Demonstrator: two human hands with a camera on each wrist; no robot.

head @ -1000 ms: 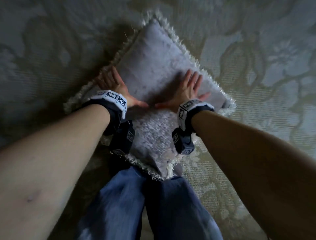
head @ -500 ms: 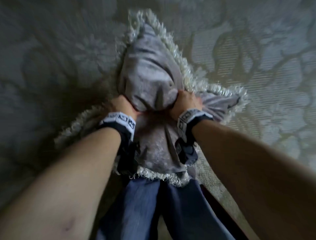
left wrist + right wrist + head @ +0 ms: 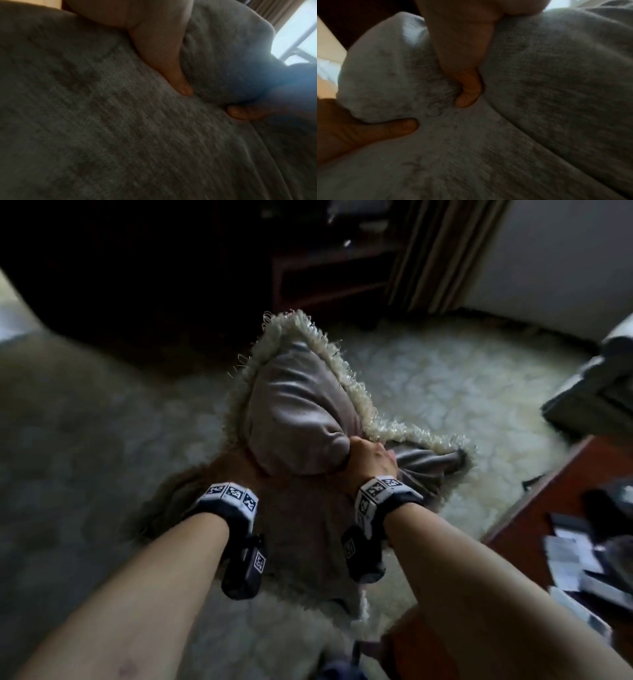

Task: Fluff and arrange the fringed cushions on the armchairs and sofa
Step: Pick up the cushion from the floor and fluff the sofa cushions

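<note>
Head view: one fringed cushion [image 3: 301, 419], lying flat on patterned upholstery a second ago, is now being carried in the air over the pale rug [image 3: 445, 392], so fluffing is giving way to placing. Left wrist view: left hand [image 3: 159, 44] is clamping bunched fabric. Right wrist view: right hand [image 3: 462, 54] is gripping likewise; two hands, one cushion.

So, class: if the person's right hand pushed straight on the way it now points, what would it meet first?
The cushion itself. The right hand already grips a bunched fold of its fabric, thumb dug in, so there is no free gap ahead. Beyond the cushion probably lies the pale carpet, though depth is unclear.
</note>
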